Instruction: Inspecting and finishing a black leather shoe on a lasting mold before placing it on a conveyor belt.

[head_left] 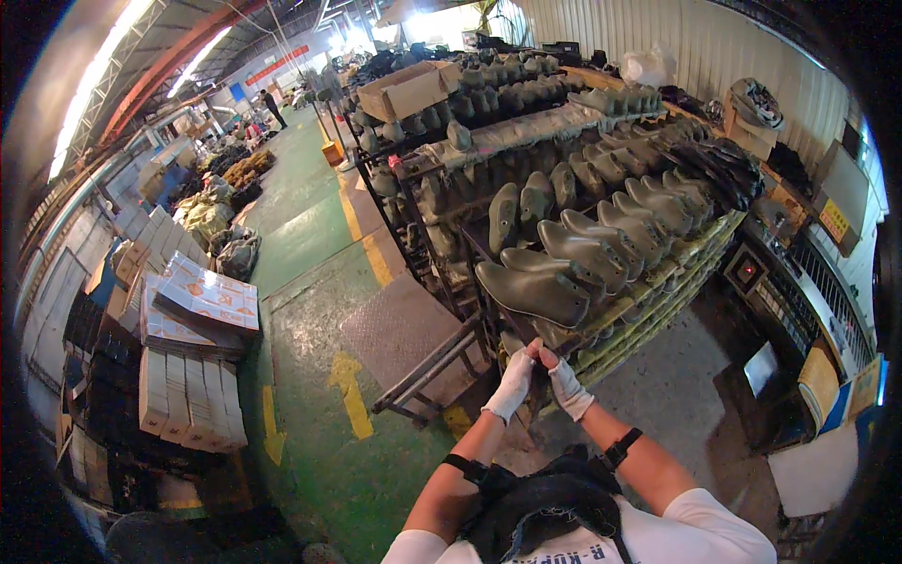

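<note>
My left hand (512,383) and my right hand (567,385), in white gloves with bare fingertips, meet at the near end of a metal shelf rack (648,318). Fingers on both hands are bent and pressed together. What lies between them, perhaps the rack's end bar, is too small to make out. Just beyond my hands, rows of olive-green shoe lasts (536,291) rest on the top tier. Dark flat pieces (719,169) are piled at that tier's far right. Lower tiers with yellowish edges show beneath.
More racks of lasts stand beyond, one carrying an open cardboard box (409,91). A metal plate (404,324) lies left of the rack. Flattened cartons (207,296) are stacked at the left. A green walkway (315,324) runs ahead, with a person (272,108) far off.
</note>
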The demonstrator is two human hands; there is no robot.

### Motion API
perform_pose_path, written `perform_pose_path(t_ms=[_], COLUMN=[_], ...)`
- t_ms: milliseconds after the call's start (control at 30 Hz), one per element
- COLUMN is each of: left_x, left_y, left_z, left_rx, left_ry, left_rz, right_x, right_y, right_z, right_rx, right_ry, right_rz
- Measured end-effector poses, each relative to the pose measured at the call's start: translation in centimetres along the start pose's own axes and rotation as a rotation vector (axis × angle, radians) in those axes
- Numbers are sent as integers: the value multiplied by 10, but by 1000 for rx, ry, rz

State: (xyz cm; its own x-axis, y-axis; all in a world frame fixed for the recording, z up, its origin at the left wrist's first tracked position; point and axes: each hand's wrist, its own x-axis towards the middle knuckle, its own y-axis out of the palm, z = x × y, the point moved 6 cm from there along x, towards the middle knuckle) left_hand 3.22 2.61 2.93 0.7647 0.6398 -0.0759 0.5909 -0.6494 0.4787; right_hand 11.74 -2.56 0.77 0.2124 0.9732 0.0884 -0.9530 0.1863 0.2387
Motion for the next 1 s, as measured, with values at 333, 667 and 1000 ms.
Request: perform_pose_path(t_ms=[333, 667, 1000], left_x=[-10, -11, -5], left_y=[21, 8, 21], left_z=[-23, -15, -18], left_rx=[19, 40, -78], left_ry=[183, 122, -20], left_rz=[-147, -197, -123], right_x=[4, 2, -2], right_y=[-7, -8, -1], right_z=[0, -16, 5], right_rx=[8, -99, -127], right_ry=[-38, -6, -82], right_rz=[-68, -12, 15])
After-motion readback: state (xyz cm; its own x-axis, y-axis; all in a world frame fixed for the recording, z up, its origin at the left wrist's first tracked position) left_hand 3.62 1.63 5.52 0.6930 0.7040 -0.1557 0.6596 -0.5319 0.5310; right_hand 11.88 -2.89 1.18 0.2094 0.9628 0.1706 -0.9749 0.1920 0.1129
